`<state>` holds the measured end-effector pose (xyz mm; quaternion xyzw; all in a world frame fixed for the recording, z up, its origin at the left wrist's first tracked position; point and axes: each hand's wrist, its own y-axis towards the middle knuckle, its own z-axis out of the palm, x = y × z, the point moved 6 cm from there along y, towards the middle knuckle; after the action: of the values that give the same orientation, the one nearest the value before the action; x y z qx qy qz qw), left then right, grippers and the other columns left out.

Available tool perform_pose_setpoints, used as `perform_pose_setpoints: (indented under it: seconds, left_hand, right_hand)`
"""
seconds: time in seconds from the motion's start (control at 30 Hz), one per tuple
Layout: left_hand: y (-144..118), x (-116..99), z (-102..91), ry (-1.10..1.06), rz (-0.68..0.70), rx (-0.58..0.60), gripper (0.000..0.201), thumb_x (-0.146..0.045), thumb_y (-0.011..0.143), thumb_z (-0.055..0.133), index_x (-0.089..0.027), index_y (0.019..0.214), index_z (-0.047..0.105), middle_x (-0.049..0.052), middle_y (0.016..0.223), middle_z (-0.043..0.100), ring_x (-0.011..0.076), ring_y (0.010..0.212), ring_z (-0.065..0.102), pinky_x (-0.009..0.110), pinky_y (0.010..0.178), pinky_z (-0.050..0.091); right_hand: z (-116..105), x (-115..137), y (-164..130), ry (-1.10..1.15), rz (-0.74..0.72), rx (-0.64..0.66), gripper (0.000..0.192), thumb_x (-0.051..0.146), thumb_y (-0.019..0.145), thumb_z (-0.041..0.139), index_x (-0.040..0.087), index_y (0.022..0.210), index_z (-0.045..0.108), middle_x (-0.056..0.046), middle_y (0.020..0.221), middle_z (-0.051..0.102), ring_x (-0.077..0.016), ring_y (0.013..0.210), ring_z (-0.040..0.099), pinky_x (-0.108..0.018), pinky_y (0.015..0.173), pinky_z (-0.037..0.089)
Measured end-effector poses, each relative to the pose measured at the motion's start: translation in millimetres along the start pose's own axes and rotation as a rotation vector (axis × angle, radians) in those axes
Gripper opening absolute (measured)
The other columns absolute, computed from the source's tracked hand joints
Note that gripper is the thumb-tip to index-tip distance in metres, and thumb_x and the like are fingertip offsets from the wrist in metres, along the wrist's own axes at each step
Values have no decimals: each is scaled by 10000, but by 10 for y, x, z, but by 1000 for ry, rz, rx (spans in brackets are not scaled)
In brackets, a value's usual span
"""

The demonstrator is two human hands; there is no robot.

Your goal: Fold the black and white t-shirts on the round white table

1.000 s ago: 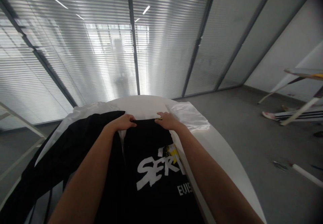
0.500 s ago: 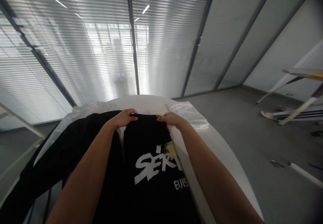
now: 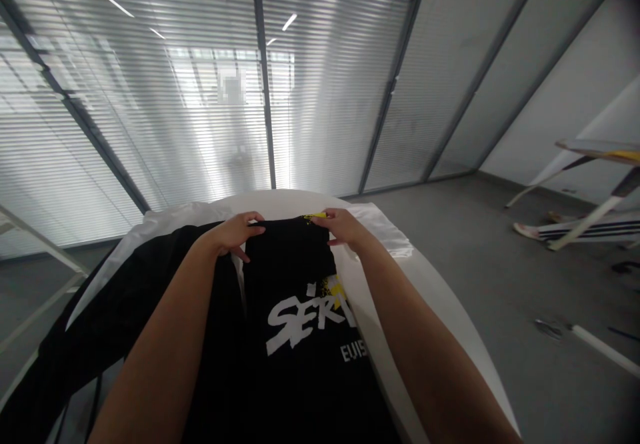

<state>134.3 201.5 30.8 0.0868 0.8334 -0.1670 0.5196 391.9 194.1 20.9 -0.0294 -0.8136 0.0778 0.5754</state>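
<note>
A black T-shirt [image 3: 295, 337] with a white and yellow print lies along a white round table [image 3: 440, 297]. My left hand [image 3: 233, 232] grips the far edge of the shirt at its left corner. My right hand [image 3: 343, 227] grips the same far edge at its right corner, next to a small yellow tag. Both arms stretch out over the shirt. A second black garment [image 3: 125, 311] lies spread to the left of the shirt, beside my left arm.
White cloth [image 3: 385, 231] lies on the table's far side, under and beyond the black garments. Glass walls with blinds [image 3: 210, 97] stand behind the table. A slanted white-legged stand [image 3: 595, 184] and loose items sit on the grey floor at right.
Both hands have slid the shirt's far edge a little farther away across the table. The printed lettering has moved with it.
</note>
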Motion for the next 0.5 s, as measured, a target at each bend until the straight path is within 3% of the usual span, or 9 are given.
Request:
perform_pose_setpoints:
  seconds: [0.2, 0.37, 0.5]
  left_hand:
    - [35, -17, -55, -3, 31, -47, 353, -415, 719, 714, -226, 1000, 617, 21, 790, 563, 167, 656, 566, 257, 447, 523]
    - [67, -85, -88, 49, 107, -120, 293, -409, 774, 656, -237, 998, 576, 25, 804, 540, 177, 685, 566, 256, 446, 530]
    - [57, -105, -81, 62, 108, -132, 319, -432, 791, 635, -248, 1041, 563, 29, 834, 511, 171, 702, 537, 271, 457, 552]
  right_hand:
    - [-2, 111, -60, 60, -33, 2, 289, 452, 773, 700, 207, 884, 595, -72, 909, 606, -184, 765, 549, -353, 540, 588]
    - [-33, 171, -54, 10, -149, -39, 263, 464, 815, 640, 223, 907, 592, -65, 939, 620, -195, 827, 582, -320, 600, 580]
    - [-18, 153, -31, 13, -155, -40, 275, 490, 850, 578, 228, 931, 568, -73, 986, 604, -211, 885, 586, -301, 587, 589]
